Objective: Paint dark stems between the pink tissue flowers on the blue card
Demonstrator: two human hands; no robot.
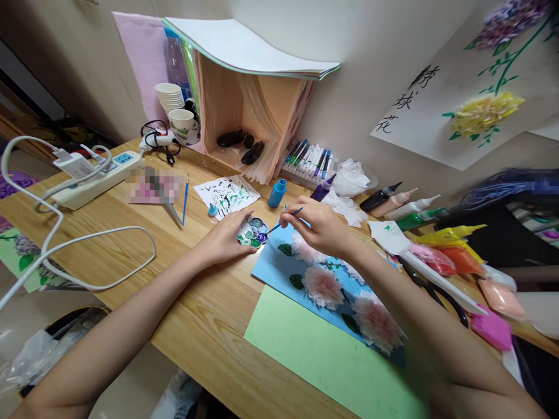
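My right hand (pixel 318 224) pinches a thin blue paintbrush (pixel 292 215), whose tip dips into a small flower-shaped paint palette (pixel 253 231) holding green and purple paint. My left hand (pixel 225 238) rests on the wooden table (pixel 183 291) with its fingers curled against the palette's left edge, steadying it. Under my right wrist lies a blue sheet (pixel 279 270) bearing pink paper flowers (pixel 323 285) and green painted leaves. A green sheet (pixel 323 355) lies in front of it.
Paint bottles (pixel 277 193) and tubes (pixel 393 201) line the back edge, beside a marker set (pixel 310 158). A paint-smeared paper (pixel 227 195), a spare brush (pixel 186 201), a power strip (pixel 94 174) with cables, paper cups (pixel 172 99), scissors (pixel 432 288) and a wooden box (pixel 248 110) surround the work.
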